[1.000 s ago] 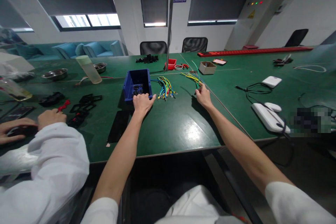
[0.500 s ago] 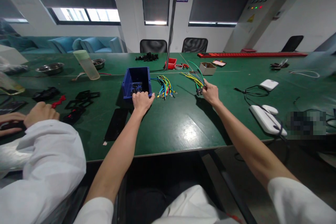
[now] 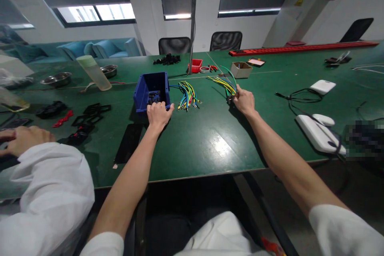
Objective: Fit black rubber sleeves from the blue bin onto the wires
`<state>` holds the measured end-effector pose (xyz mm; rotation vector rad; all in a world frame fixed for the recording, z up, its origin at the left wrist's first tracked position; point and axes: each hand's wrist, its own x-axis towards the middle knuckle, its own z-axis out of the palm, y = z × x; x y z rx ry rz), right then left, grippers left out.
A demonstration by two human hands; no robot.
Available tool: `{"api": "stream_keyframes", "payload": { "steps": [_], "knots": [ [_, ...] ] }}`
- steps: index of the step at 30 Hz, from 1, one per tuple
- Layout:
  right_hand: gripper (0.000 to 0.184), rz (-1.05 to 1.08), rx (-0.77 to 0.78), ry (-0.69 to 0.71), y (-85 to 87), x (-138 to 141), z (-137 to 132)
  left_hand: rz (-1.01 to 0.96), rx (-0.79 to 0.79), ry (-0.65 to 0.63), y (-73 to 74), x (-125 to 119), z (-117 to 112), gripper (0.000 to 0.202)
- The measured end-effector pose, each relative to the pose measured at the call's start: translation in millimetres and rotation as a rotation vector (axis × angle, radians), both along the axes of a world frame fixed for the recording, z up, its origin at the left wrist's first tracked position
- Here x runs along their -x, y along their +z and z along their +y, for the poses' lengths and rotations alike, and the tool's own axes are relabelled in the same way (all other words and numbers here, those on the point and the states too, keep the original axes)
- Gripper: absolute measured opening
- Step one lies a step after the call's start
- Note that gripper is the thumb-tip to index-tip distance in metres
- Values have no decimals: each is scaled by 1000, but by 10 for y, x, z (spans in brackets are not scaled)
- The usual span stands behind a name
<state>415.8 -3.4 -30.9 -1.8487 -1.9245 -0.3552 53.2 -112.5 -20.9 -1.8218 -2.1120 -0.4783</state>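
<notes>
My left hand grips the near rim of a blue plastic bin that holds small black parts. My right hand is closed on the ends of a bundle of yellow, green and blue wires, which fans away from it over the green table. A second loose bundle of coloured wires with ring terminals lies between the bin and my right hand.
A co-worker's white sleeve and hand are at the left, near black and red plastic parts. A white device with cables lies at the right. A cardboard box, red tray and pole stand further back.
My right hand has shifted right and slightly away with the wire bundle. My left hand stays on the bin, which has slid a little left. The co-worker's hand has moved left.
</notes>
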Motion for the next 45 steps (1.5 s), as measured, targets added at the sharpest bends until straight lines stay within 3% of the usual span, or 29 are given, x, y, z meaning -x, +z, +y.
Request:
{"api": "stream_keyframes", "payload": {
  "steps": [7, 13, 20, 24, 33, 38, 41, 45],
  "knots": [
    [45, 17, 45, -58, -23, -2, -17, -72, -84, -6, 118, -99, -146, 45],
    [37, 10, 60, -35, -44, -26, 0, -96, -99, 134, 248, 5, -494, 40],
    [33, -2, 88, -24, -45, -31, -9, 19, 24, 362, 20, 404, -1128, 53],
    [32, 19, 96, -17, -58, -33, -2, 5, 126, 396, -45, 498, -1273, 58],
    [32, 116, 93, -62, -86, -41, 3, -18, 197, 414, -6, 553, -1184, 54],
    [32, 205, -7, -43, -44, -5, -31, 16, 30, 356, 95, 403, -1118, 46],
    [29, 244, -41, -9, -11, 32, -57, -28, -104, 273, 258, 301, -940, 41],
    [26, 263, -63, 2, -5, 54, -57, -91, -156, 78, 471, 240, -486, 38]
  ]
}}
